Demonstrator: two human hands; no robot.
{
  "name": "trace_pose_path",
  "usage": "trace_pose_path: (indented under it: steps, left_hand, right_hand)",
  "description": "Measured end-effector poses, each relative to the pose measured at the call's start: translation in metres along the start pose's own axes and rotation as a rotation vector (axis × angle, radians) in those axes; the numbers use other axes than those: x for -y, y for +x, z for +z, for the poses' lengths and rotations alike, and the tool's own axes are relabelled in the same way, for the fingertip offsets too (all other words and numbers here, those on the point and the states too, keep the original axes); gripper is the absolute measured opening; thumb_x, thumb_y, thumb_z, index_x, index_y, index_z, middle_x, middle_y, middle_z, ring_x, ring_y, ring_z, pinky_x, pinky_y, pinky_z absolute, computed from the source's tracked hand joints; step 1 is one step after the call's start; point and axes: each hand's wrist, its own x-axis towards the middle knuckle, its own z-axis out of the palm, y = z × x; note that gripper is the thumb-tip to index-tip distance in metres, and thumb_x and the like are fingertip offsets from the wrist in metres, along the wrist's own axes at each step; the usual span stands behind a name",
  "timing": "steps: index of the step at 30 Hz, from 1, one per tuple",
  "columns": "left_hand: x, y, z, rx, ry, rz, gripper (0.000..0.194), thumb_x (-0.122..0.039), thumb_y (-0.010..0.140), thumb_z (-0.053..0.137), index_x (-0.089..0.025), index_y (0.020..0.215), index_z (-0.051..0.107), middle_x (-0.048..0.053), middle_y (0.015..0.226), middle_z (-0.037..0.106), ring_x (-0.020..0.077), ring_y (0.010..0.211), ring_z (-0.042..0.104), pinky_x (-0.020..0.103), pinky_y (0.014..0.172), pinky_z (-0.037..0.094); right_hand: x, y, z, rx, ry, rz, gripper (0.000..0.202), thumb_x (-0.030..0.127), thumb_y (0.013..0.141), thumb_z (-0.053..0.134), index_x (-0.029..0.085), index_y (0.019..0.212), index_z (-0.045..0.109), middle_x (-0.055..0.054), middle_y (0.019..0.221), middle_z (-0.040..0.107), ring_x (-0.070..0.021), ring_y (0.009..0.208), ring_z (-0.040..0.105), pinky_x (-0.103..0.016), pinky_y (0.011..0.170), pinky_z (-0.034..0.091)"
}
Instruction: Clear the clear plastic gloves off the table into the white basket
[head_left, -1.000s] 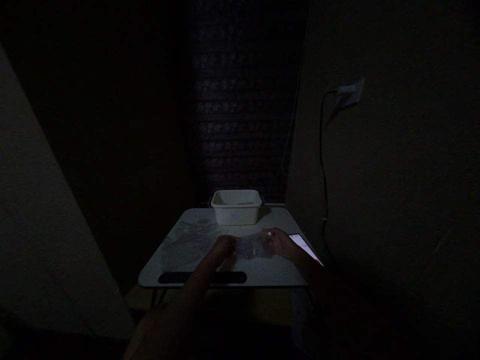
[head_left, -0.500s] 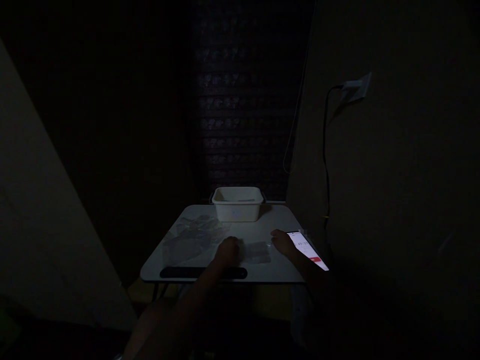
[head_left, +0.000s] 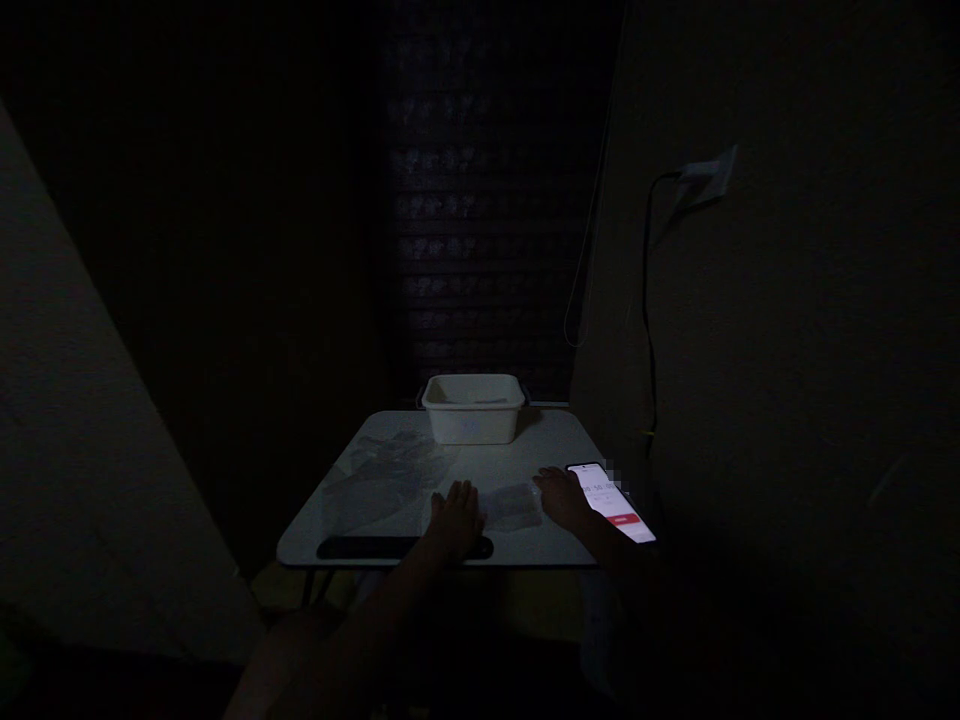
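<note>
Table: pale top, dimly lit, carrying the items below.

Clear plastic pieces: thin, overlapping, spread over the left side; count cannot be told.

Dark slot: long, along the near edge, partly behind your left arm.

Your left hand: palm down, fingers spread and extended, gripping nothing visible; beside the left edge of the single sheet.

White tub: upright at the far side, something pale inside, too dark to identify.

Single clear sheet: lying flat between your hands, nearest the front; the piece in hand.

Your right hand: fingers reaching to the sheet's right edge; whether they pinch it cannot be told.

Phone: lit screen, right side, just beyond your right hand.

Step, by judgement: laying or smoothing the sheet flat. Next move calls for light fingertip contact at both edges, as film this thin likely creases or slides.
</note>
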Motion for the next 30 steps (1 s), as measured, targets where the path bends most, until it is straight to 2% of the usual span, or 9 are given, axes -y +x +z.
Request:
trace_pose_path:
  steps: [3,11,14,19,30]
  left_hand:
    - [0.000,0.000,0.001,0.007,0.067,-0.009,0.047,-0.032,0.077,0.014,-0.009,0.116,0.023,0.013,0.124,0.017,0.0268,0.111,0.010,0.049,0.081,0.015]
    - [0.000,-0.001,0.000,0.021,0.141,-0.019,0.051,-0.036,0.076,0.010,-0.006,0.116,0.022,0.013,0.124,0.016,0.0257,0.111,0.010,0.048,0.081,0.017]
    - [0.000,-0.002,0.001,0.020,0.141,-0.016,0.051,-0.035,0.077,0.009,-0.006,0.116,0.022,0.013,0.124,0.016,0.0254,0.111,0.011,0.047,0.081,0.017]
    - [0.000,-0.004,0.000,0.009,0.132,-0.011,0.051,-0.036,0.077,0.009,-0.007,0.116,0.022,0.013,0.123,0.017,0.0259,0.111,0.014,0.048,0.080,0.019]
    - [-0.002,-0.005,-0.001,0.032,0.135,-0.022,0.050,-0.036,0.077,0.009,-0.007,0.116,0.022,0.013,0.124,0.017,0.0262,0.111,0.013,0.047,0.081,0.018]
  right_hand:
    - [-0.008,0.001,-0.002,-0.006,-0.045,0.081,0.030,0.013,0.065,0.035,0.019,0.087,0.053,-0.007,0.092,0.053,-0.0205,0.085,0.043,-0.034,0.068,0.028]
    - [-0.016,0.010,-0.002,0.026,0.087,0.052,0.021,0.026,0.065,0.040,0.025,0.079,0.055,0.000,0.086,0.056,-0.0167,0.082,0.044,-0.029,0.067,0.027]
    - [-0.013,0.014,0.000,0.031,0.088,0.081,0.021,0.024,0.066,0.037,0.024,0.072,0.057,0.000,0.082,0.057,-0.0163,0.080,0.045,-0.028,0.064,0.027]
    - [-0.011,0.018,0.005,0.036,0.102,0.163,0.024,0.022,0.068,0.034,0.023,0.071,0.058,-0.002,0.080,0.057,-0.0159,0.078,0.046,-0.026,0.060,0.028]
    - [-0.005,0.018,0.000,0.043,-0.018,0.198,0.025,0.019,0.068,0.033,0.019,0.071,0.058,-0.007,0.079,0.057,-0.0174,0.075,0.048,-0.027,0.058,0.030]
